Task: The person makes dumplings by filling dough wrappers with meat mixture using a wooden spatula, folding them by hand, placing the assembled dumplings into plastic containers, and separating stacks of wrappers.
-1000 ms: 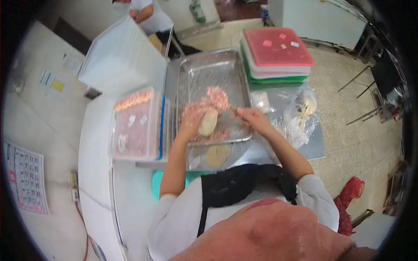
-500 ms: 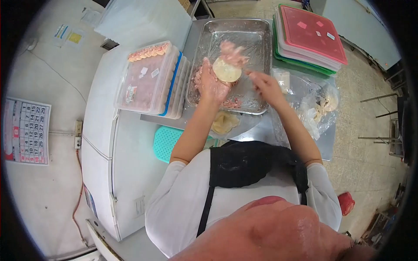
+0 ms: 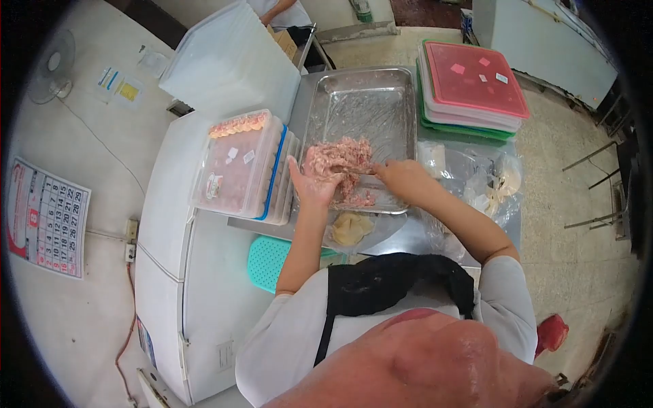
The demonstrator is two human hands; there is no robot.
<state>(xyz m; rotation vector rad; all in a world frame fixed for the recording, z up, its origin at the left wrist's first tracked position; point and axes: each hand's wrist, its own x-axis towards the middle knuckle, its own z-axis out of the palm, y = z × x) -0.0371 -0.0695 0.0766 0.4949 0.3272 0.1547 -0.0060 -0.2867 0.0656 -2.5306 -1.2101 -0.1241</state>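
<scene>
My left hand (image 3: 313,186) is at the near left of a metal tray (image 3: 413,112), palm up, thumb stretched out. Pink minced meat (image 3: 339,155) covers its palm and fingers. The round dough wrapper it held a moment ago is hidden under or behind this meat. My right hand (image 3: 403,181) is closed around the handle of a thin spreading tool (image 3: 364,170), whose working end is buried in the meat; its exact shape cannot be made out. A pile of pale round wrappers (image 3: 352,228) lies on the table just in front of the tray.
Lidded boxes of filled pieces (image 3: 235,166) stand left of the tray, near tall translucent containers (image 3: 231,61). Stacked trays with a red lid (image 3: 476,78) stand right. Plastic bags (image 3: 486,183) lie below them. A turquoise perforated basket (image 3: 265,262) is lower left. Another person's arm (image 3: 277,9) shows at the top.
The tool has come down into the meat, and my right hand has moved lower. Meat now hides the wrapper that showed on my left hand. The view has tilted upward.
</scene>
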